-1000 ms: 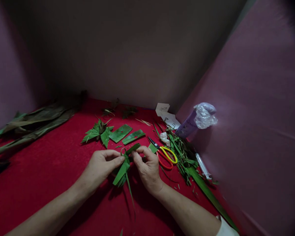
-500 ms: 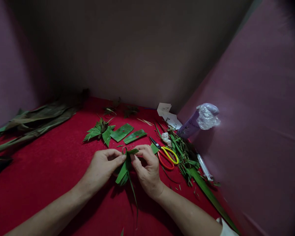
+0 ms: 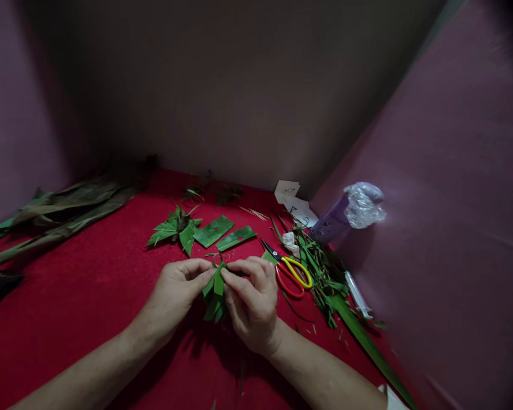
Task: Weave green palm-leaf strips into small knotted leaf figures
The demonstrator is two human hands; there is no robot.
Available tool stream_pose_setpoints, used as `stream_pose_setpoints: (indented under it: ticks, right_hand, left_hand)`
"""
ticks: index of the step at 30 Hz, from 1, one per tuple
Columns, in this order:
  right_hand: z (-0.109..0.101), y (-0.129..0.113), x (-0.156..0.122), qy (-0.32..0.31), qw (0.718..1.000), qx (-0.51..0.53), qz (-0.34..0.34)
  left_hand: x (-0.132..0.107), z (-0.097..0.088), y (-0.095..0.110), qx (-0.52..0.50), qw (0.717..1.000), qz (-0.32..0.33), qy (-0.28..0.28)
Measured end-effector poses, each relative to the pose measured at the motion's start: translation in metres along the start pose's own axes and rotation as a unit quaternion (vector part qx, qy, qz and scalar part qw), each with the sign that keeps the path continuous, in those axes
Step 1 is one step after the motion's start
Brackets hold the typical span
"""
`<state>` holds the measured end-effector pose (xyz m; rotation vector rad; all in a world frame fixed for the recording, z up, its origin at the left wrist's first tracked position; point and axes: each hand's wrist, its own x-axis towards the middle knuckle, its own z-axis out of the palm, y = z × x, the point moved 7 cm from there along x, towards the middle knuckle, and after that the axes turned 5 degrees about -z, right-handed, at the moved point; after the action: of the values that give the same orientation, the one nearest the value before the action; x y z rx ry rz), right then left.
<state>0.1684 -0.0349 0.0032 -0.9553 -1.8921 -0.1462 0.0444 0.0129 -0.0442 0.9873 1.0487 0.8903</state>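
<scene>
Both my hands meet over a small folded bundle of green leaf strips just above the red cloth. My left hand pinches the bundle's upper left side with thumb and fingers closed. My right hand is closed on its right side, fingertips pressing a strip down across the top. A thin loop of leaf sticks up between the fingertips.
Red and yellow scissors lie right of my right hand beside a heap of leaf trimmings. Two cut leaf rectangles and a spiky leaf piece lie beyond. Long leaves lie far left. A purple bottle leans at right.
My right hand has folded the free strip end down onto the bundle. The long strand that hung below it is now tucked out of sight. Both hands sit slightly closer together.
</scene>
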Motion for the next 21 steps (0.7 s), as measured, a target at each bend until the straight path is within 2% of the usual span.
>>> stream_pose_setpoints:
  ticks: [6,9,12,15,18,21]
  right_hand:
    - [-0.006,-0.009,0.003,0.002,0.995,-0.081,-0.064]
    - [-0.006,-0.007,0.006,-0.016,0.997,-0.066,-0.046]
    - [-0.009,0.004,0.011,-0.043,0.999,0.002,0.027]
    - [-0.009,0.022,0.015,-0.074,0.984,0.073,0.142]
    - [0.004,0.034,0.011,-0.155,0.940,0.178,0.248]
    - [0.015,0.040,0.002,-0.181,0.889,0.269,0.323]
  left_hand:
    - [-0.003,0.006,0.004,-0.046,0.996,-0.021,-0.070]
    - [-0.003,0.004,0.008,-0.020,0.997,-0.013,-0.067]
    - [-0.002,0.001,0.008,0.000,0.999,-0.020,-0.049]
    - [-0.002,0.001,0.010,0.019,0.998,-0.033,-0.041]
    - [-0.002,0.002,0.013,0.051,0.998,-0.026,-0.032]
    - [-0.001,0.003,0.013,0.070,0.997,-0.024,-0.029]
